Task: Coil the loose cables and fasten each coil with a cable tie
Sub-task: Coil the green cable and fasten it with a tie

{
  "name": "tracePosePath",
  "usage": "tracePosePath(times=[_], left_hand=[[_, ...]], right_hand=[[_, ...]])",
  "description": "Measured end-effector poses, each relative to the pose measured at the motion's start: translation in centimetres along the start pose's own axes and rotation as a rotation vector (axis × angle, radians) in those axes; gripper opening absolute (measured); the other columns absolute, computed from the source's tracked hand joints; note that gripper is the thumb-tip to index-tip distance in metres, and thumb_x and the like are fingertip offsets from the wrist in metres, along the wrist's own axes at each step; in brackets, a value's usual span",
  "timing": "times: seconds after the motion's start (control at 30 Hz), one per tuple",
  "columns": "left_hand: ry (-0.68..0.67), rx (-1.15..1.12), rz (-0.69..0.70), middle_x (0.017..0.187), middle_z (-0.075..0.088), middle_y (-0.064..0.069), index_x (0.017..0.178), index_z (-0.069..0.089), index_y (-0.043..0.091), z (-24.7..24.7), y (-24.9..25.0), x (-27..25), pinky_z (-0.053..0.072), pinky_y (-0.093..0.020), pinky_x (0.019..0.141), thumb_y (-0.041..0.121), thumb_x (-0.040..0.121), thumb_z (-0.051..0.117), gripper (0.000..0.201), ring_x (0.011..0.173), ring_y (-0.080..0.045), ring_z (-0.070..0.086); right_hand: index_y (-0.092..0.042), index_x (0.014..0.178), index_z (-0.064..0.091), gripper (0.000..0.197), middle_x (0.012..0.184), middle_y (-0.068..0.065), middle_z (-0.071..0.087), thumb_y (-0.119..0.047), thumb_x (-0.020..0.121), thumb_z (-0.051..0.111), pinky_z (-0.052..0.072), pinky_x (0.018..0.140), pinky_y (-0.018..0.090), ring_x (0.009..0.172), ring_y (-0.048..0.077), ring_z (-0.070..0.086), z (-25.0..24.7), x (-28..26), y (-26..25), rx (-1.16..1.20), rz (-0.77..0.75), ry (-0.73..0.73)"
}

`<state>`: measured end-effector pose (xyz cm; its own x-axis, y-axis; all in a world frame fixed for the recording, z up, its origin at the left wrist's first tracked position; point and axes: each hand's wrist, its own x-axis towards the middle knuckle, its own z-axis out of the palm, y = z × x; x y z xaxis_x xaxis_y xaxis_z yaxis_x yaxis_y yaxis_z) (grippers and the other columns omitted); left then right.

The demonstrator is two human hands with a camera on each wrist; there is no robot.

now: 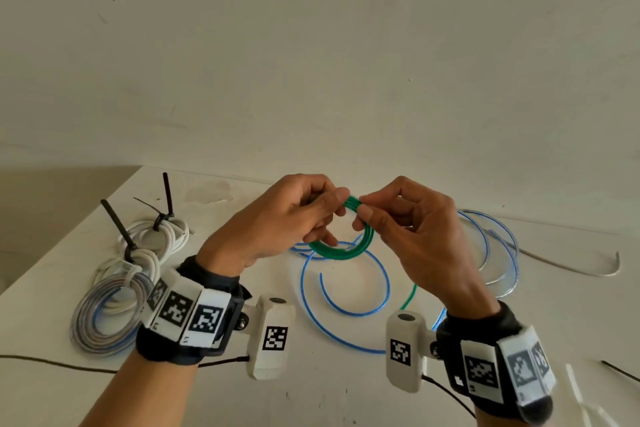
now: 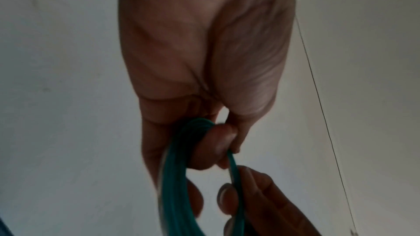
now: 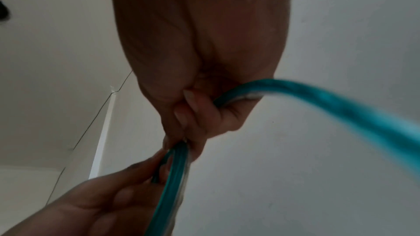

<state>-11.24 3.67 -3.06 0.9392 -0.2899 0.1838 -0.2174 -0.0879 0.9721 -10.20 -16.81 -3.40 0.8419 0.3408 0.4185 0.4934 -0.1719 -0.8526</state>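
Note:
A small coil of green cable point(image 1: 346, 250) hangs in the air above the white table point(image 1: 346, 392), held between both hands. My left hand point(image 1: 298, 215) pinches the top of the coil, thumb and fingers curled round the strands point(image 2: 181, 159). My right hand point(image 1: 405, 218) pinches the same coil just to the right point(image 3: 175, 164), and the loose green tail point(image 3: 341, 112) runs out of its palm down to the table point(image 1: 410, 296). Loose blue cable point(image 1: 346, 308) lies in wide loops under the hands.
At the left lie white coils point(image 1: 162, 239) fastened with black cable ties point(image 1: 117, 225) and a grey-blue coil point(image 1: 104, 315). More blue loops point(image 1: 498, 246) and a white wire point(image 1: 571, 267) lie at the right. A black tie point(image 1: 620, 371) lies near the right edge.

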Motion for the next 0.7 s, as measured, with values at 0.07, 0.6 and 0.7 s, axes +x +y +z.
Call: tracePosePath(times=[0.07, 0.6, 0.7], left_hand=[[-0.063, 0.016, -0.044, 0.056, 0.033, 0.002, 0.088, 0.064, 0.006, 0.3, -0.1, -0.1, 0.061, -0.044, 0.08, 0.044, 0.092, 0.057, 0.039, 0.048, -0.016, 0.031], [0.492, -0.38, 0.236, 0.052, 0.024, 0.009, 0.087, 0.055, 0.007, 3.3, 0.5, 1.2, 0.04, -0.025, 0.055, 0.03, 0.106, 0.046, 0.031, 0.047, -0.01, 0.026], [0.433, -0.4, 0.188, 0.055, 0.025, 0.004, 0.086, 0.056, 0.006, 3.5, 0.6, 1.2, 0.048, -0.029, 0.059, 0.03, 0.105, 0.047, 0.032, 0.046, -0.011, 0.026]], right_hand=[[-0.01, 0.091, 0.069, 0.004, 0.078, 0.002, 0.078, -0.013, 0.093, 0.07, 0.041, 0.052, 0.018, 0.054, 0.006, 0.06, -0.1, -0.1, -0.1, -0.002, 0.019, -0.036], [-0.015, 0.111, 0.071, 0.03, 0.087, 0.012, 0.077, -0.027, 0.084, 0.072, 0.043, 0.043, 0.024, 0.055, 0.018, 0.057, 3.7, 0.0, -0.5, 0.352, -0.003, 0.34], [-0.014, 0.111, 0.072, 0.029, 0.086, 0.012, 0.077, -0.025, 0.085, 0.071, 0.041, 0.044, 0.024, 0.053, 0.017, 0.05, 2.5, 0.1, -0.2, 0.328, -0.005, 0.325]])
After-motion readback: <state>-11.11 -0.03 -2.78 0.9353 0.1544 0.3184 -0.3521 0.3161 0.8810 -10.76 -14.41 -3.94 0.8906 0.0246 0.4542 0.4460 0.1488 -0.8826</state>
